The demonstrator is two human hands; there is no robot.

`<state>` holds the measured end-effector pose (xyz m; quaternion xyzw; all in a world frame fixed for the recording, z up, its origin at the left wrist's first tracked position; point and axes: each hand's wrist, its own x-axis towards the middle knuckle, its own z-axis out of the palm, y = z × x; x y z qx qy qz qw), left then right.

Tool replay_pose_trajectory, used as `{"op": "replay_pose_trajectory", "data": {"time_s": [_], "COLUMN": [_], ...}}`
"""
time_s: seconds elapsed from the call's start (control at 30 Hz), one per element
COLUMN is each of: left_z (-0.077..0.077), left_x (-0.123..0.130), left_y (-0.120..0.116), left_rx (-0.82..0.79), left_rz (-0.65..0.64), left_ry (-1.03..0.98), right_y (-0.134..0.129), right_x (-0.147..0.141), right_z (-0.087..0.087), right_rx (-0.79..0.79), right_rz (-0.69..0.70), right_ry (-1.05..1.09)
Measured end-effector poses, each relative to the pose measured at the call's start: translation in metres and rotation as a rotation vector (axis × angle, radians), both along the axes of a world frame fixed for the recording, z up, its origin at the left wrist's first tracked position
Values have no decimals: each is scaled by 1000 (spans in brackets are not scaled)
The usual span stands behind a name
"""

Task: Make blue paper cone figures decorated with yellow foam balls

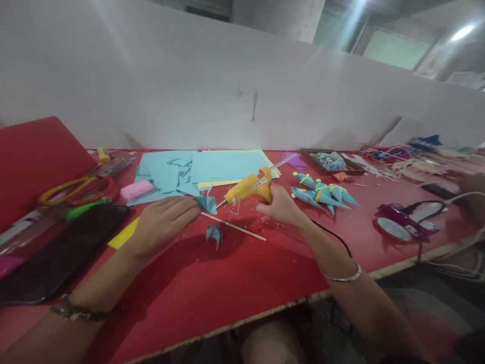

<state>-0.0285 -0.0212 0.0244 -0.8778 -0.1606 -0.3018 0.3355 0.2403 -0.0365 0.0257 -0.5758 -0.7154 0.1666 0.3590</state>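
My left hand (162, 222) has its fingers closed on a fringed blue paper piece (208, 202) above the red table. In my right hand (282, 202) is a yellow glue gun (248, 188), its metal nozzle pointing left at the paper piece; a clear glue stick sticks out of its back. Whether the nozzle touches the paper is hard to tell. A second curled blue paper piece (214, 235) lies just below, nearer the front. Between the hands a thin wooden stick (235, 226) lies slantwise on the table.
Blue paper sheets (227, 167) lie at the back. Several blue paper cones (322, 192) with yellow trim rest right of the glue gun. A dark phone-like slab (68, 253), scissors (68, 191) and a pink block (136, 189) are left. Another person's hand (472, 187) is far right.
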Motion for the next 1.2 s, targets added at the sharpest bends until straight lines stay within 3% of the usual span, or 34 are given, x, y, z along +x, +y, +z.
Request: {"op": "replay_pose_trajectory", "data": {"time_s": [1.2], "left_z": [0], "left_x": [1], "left_y": [-1], "left_rx": [9], "left_rz": [-11], "left_ry": [-2], "right_y": [0], "right_x": [4], "right_z": [3], "right_rx": [83], "right_rz": [-14], "right_ry": [0]}}
